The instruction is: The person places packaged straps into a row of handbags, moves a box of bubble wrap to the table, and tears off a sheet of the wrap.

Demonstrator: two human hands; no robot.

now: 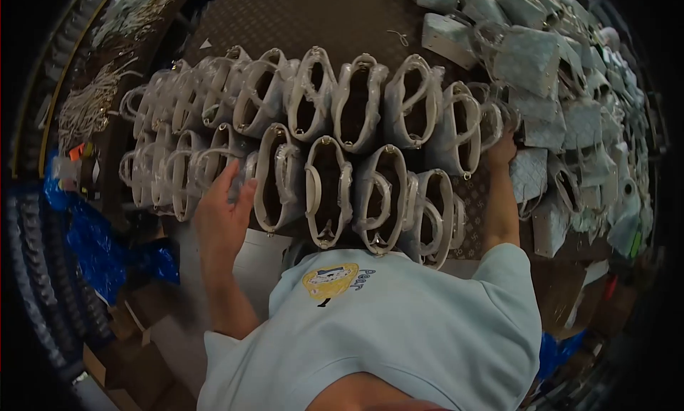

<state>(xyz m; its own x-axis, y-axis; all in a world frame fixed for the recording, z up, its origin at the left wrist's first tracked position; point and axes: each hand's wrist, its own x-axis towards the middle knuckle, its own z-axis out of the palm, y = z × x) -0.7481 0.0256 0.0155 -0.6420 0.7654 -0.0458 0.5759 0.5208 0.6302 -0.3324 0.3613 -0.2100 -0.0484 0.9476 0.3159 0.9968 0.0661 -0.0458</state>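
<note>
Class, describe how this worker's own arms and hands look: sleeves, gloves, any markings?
Both the left hand and right hand are ungloved, the forearms bare, with no watch visible. The pale aqua T-shirt has short, loose, plain-looking sleeves; its chest carries a yellow cartoon print and blue lettering.

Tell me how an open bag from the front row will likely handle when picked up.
The bag should be fairly stiff, since it stands upright with its mouth open. It is probably light for its size, looking mostly hollow. Its handle, shiny as if plastic-wrapped, may feel slippery.
</note>
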